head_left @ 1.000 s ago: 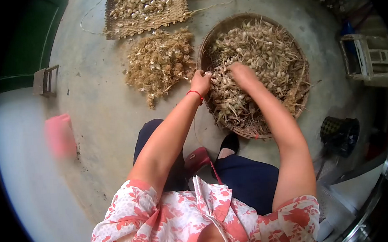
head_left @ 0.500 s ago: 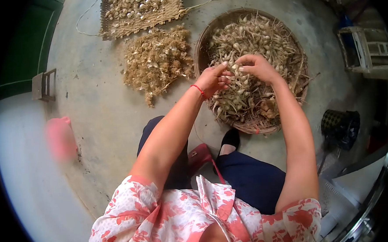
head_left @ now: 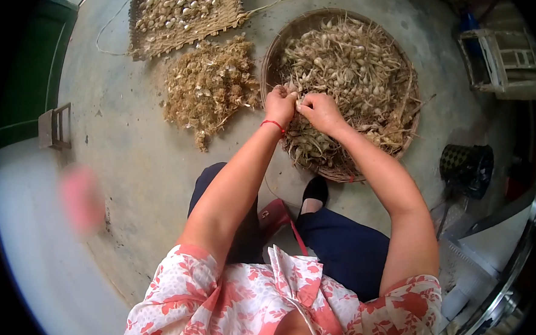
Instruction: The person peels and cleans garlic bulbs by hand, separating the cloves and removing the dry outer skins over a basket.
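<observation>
A round woven basket [head_left: 265, 67] full of pale bulbs with dry roots and stalks [head_left: 353, 57] stands on the floor. Over its left part, my left hand [head_left: 281, 104] is closed around a small bulb [head_left: 290, 87] whose pale tip shows above the fingers. My right hand [head_left: 318, 111] is close beside it, thumb and fingers pinched together on something small that I cannot make out. Left of the basket lies a heap of brown dry peelings [head_left: 206, 89]. Above the heap is a flat woven tray [head_left: 224, 18] with loose pale bulbs on it.
A small wooden stool [head_left: 54, 127] is at the left, near a pink object [head_left: 82, 198]. A wooden frame stool [head_left: 508, 64] and a dark bag-lined bin [head_left: 471, 169] stand at the right. A red bag [head_left: 273, 217] lies between my legs.
Half a second ago my hands were spread more open over the basket. Now both have closed and come together at its left side. The whole view has shifted slightly.
</observation>
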Available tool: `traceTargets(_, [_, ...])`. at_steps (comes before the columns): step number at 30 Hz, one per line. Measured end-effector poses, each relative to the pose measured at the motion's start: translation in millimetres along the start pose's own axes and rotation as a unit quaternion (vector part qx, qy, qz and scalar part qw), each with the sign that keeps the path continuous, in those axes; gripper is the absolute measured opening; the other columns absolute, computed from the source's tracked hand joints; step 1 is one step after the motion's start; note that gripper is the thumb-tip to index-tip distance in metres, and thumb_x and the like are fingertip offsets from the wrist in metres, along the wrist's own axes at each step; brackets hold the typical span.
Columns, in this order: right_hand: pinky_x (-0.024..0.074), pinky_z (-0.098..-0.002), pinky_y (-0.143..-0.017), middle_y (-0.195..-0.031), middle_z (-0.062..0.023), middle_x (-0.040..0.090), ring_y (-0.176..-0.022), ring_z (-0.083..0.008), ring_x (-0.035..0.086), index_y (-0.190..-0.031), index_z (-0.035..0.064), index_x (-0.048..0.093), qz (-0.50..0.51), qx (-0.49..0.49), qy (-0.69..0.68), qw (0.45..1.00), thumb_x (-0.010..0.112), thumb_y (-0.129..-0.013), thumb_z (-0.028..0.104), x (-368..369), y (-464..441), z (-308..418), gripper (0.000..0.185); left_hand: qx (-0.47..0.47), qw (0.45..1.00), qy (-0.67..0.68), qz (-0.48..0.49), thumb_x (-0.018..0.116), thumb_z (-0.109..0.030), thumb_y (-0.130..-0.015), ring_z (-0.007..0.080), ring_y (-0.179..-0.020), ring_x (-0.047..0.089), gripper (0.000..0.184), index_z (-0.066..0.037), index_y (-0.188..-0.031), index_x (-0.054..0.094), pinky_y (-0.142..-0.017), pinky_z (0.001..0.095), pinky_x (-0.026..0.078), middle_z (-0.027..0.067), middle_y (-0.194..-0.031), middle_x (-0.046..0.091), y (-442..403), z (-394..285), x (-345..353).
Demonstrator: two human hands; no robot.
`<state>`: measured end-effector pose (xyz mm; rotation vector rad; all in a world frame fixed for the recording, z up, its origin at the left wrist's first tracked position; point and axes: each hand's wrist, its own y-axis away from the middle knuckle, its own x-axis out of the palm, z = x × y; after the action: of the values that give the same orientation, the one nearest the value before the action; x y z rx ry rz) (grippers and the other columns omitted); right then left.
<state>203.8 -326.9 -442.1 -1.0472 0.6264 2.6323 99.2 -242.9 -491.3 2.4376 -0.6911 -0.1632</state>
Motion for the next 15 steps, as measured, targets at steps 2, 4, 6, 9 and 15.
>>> traceTargets(2, [0.0462, -0.0396, -0.061, -0.067, -0.014, 0.061, -0.065, -0.0293, 0.06, -0.075, 0.0001, 0.06, -0.009, -0.048, 0.061, 0.997, 0.065, -0.077, 0.019, -7, 1, 13, 0.019, 0.076, 0.985, -0.15, -0.019, 0.061, -0.013, -0.083, 0.0246, -0.063, 0.06, 0.017, -0.001, -0.095, 0.06, -0.059, 0.0357, 0.048, 0.0162, -0.08, 0.063, 2, -4, -3])
traceTargets(4, [0.0482, -0.0434, -0.072, -0.078, -0.0165, 0.063, -0.077, -0.0342, 0.061, -0.074, 0.0022, 0.062, 0.073, -0.024, 0.163, 0.984, 0.063, -0.079, 0.026, -11, 2, 24, 0.024, 0.118, 0.967, -0.208, -0.089, 0.063, -0.016, -0.079, 0.031, -0.077, 0.062, 0.021, 0.002, -0.089, 0.061, -0.073, 0.0375, 0.047, 0.0211, -0.085, 0.064, 10, -7, -5])
traceTargets(6, [0.0483, -0.0435, -0.073, -0.08, -0.0167, 0.063, -0.079, -0.0347, 0.061, -0.078, 0.0032, 0.063, 0.09, -0.011, 0.186, 0.978, 0.062, -0.08, 0.025, -10, 0, 23, 0.022, 0.073, 0.975, -0.201, -0.068, 0.063, -0.018, -0.079, 0.0313, -0.081, 0.062, 0.022, 0.001, -0.09, 0.062, -0.076, 0.0372, 0.046, 0.0204, -0.087, 0.064, 10, -18, -14])
traceTargets(9, [0.0485, -0.0435, -0.074, -0.084, -0.0169, 0.062, -0.081, -0.0357, 0.06, -0.086, 0.004, 0.062, -0.005, -0.04, 0.194, 0.98, 0.06, -0.082, 0.021, -1, -4, 2, 0.018, 0.069, 0.98, -0.181, -0.048, 0.064, -0.019, -0.081, 0.0211, -0.07, 0.059, 0.021, 0.001, -0.089, 0.065, -0.068, 0.0308, 0.046, 0.0135, -0.076, 0.065, -7, -2, -17])
traceTargets(15, [0.0477, -0.042, -0.076, -0.092, -0.0145, 0.062, -0.088, -0.032, 0.06, -0.092, 0.0052, 0.059, 0.064, -0.187, 0.192, 0.961, 0.059, -0.08, 0.013, -1, -28, -13, 0.014, 0.067, 0.936, -0.34, 0.064, 0.062, -0.027, -0.085, 0.019, -0.07, 0.059, 0.026, -0.001, -0.088, 0.066, -0.07, 0.0326, 0.047, 0.0106, -0.078, 0.066, 9, -7, -21])
